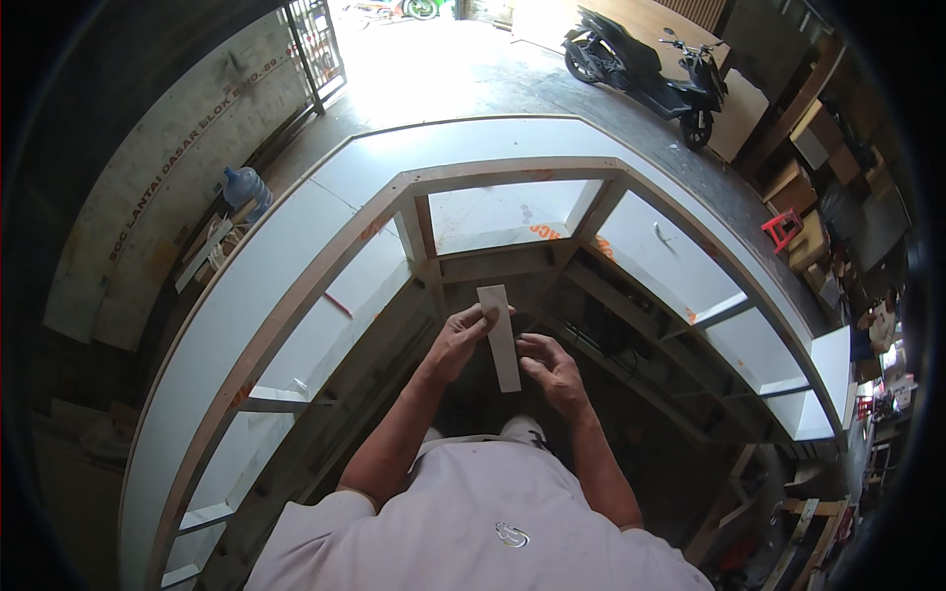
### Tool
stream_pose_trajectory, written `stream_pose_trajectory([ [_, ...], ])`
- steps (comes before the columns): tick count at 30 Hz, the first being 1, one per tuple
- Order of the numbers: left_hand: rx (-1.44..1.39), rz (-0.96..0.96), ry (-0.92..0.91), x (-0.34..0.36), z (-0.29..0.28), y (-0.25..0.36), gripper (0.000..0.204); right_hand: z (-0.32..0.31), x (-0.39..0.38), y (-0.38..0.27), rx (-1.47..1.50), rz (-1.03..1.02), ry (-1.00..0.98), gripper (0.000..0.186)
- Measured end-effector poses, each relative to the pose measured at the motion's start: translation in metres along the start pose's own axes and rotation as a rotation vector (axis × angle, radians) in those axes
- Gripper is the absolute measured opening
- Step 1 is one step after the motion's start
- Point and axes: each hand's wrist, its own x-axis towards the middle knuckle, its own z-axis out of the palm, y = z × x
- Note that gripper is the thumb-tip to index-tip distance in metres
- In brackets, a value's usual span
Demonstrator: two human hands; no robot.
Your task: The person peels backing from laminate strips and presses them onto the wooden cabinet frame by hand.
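Note:
A narrow flat white strip [504, 345], like a cut piece of board, is held upright in front of my body. My left hand [461, 340] grips it near its upper half, thumb on the face toward me. Beside its right edge is my right hand [554, 369], fingers curved and apart; whether the fingertips touch the strip is hard to tell. Around me curves a large white counter [266, 256] with an angled wooden frame [512, 169] and open compartments. A thin red stick, perhaps a pencil [339, 305], lies in a compartment to the left.
A black scooter [650, 74] is parked beyond the counter at the far right. On the left stand a blue water jug [246, 189] and a large leaning panel [168, 177]. A red stool [781, 229] and stacked wood pieces are at the right. Dark frame rails [631, 295] run close around my legs.

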Motion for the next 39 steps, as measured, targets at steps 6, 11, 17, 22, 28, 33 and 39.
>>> stream_pose_trajectory([
  [6, 0.000, 0.015, 0.122, 0.023, -0.016, 0.003, 0.052, 0.029, 0.069, 0.004, 0.080, 0.029, -0.190, 0.021],
  [11, 0.087, -0.049, 0.326, 0.033, -0.055, 0.007, 0.051, 0.012, 0.124, 0.031, 0.160, 0.064, -0.253, 0.015],
  [17, 0.348, 0.002, 0.789, 0.063, -0.145, -0.018, 0.061, -0.035, 0.203, 0.057, 0.010, 0.070, -0.275, 0.016],
  [22, 0.487, 0.180, 0.839, 0.115, -0.182, -0.032, 0.075, -0.044, 0.257, 0.064, 0.170, 0.015, -0.285, 0.016],
  [28, 0.779, 0.229, 0.719, 0.162, -0.216, -0.061, 0.067, -0.027, 0.302, 0.102, 0.292, -0.125, -0.352, 0.014],
  [33, 0.434, 0.361, 0.735, 0.181, -0.228, -0.108, 0.050, 0.001, 0.343, 0.140, 0.320, -0.353, -0.370, 0.013],
  [39, 0.422, 0.634, 0.786, 0.191, -0.233, -0.130, 0.046, 0.052, 0.357, 0.157, 0.188, -0.632, -0.135, 0.014],
])
